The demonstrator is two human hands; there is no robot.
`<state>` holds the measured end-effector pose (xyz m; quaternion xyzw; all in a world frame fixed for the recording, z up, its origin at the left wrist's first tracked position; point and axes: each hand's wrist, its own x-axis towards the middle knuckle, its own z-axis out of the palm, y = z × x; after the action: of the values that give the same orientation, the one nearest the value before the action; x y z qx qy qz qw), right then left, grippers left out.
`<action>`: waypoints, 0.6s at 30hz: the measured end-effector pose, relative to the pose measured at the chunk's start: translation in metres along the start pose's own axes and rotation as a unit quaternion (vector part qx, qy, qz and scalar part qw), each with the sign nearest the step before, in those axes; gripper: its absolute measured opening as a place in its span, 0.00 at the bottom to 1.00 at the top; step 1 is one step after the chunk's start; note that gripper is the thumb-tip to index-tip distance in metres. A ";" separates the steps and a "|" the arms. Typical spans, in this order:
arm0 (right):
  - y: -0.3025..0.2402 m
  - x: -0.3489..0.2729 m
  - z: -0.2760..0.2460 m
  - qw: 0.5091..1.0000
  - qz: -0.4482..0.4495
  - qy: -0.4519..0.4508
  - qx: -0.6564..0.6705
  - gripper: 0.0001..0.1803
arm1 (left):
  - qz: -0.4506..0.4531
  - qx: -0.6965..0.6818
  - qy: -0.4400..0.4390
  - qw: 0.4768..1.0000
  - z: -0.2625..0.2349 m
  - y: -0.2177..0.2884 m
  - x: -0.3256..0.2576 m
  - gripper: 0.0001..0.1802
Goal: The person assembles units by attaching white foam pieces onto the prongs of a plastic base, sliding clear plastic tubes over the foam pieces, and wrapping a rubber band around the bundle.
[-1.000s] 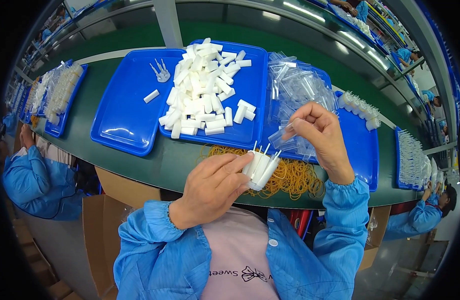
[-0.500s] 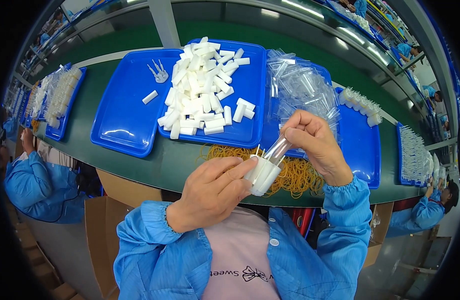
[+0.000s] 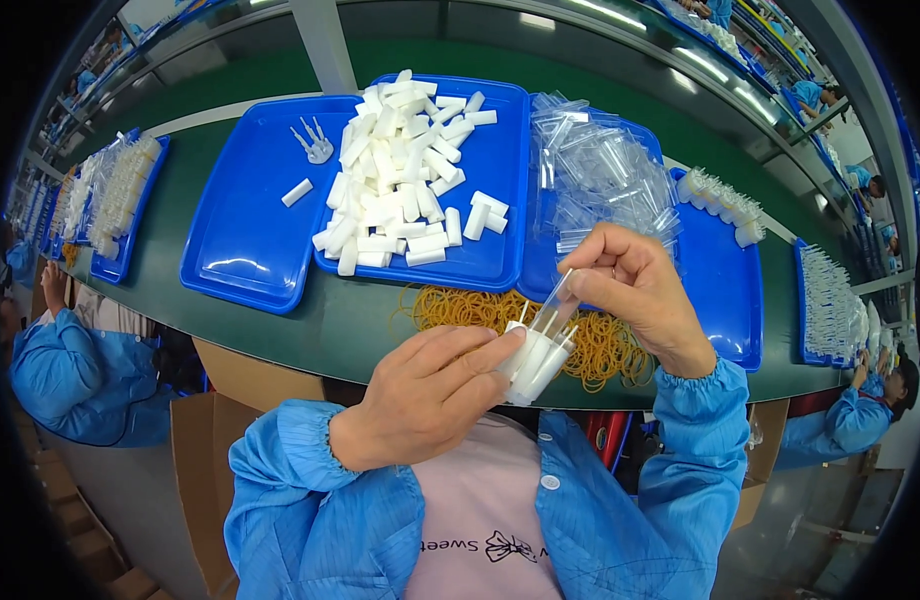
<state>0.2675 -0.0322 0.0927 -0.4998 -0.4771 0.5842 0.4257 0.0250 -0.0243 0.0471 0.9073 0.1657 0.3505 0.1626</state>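
Note:
My left hand (image 3: 425,395) grips a small bundle of white plastic nozzles (image 3: 535,358) with thin tips pointing up. My right hand (image 3: 635,290) pinches a clear plastic sleeve (image 3: 558,300) and holds it over one nozzle tip. Both hands hover above a heap of yellow rubber bands (image 3: 540,320) at the near edge of the green table (image 3: 280,330). Beyond them, a blue tray (image 3: 480,270) holds a pile of white plastic pieces (image 3: 400,180).
A second blue tray (image 3: 240,240) at the left carries two loose white parts. Clear sleeves (image 3: 600,170) are heaped on a blue tray (image 3: 725,290) at the right. More filled trays (image 3: 115,200) lie far left and right. Other people in blue coats (image 3: 70,375) work nearby.
My right hand has brought the clear sleeve down onto a nozzle tip in the bundle. My left hand has tilted the bundle slightly and stayed in place.

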 end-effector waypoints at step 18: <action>0.004 -0.003 0.000 0.998 0.008 -0.001 0.063 0.06 | 0.007 0.023 0.035 0.999 -0.002 0.003 -0.001 0.08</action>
<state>0.2677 -0.0357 0.0896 -0.4754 -0.4357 0.6173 0.4507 0.0237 -0.0264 0.0492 0.8992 0.1727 0.3793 0.1331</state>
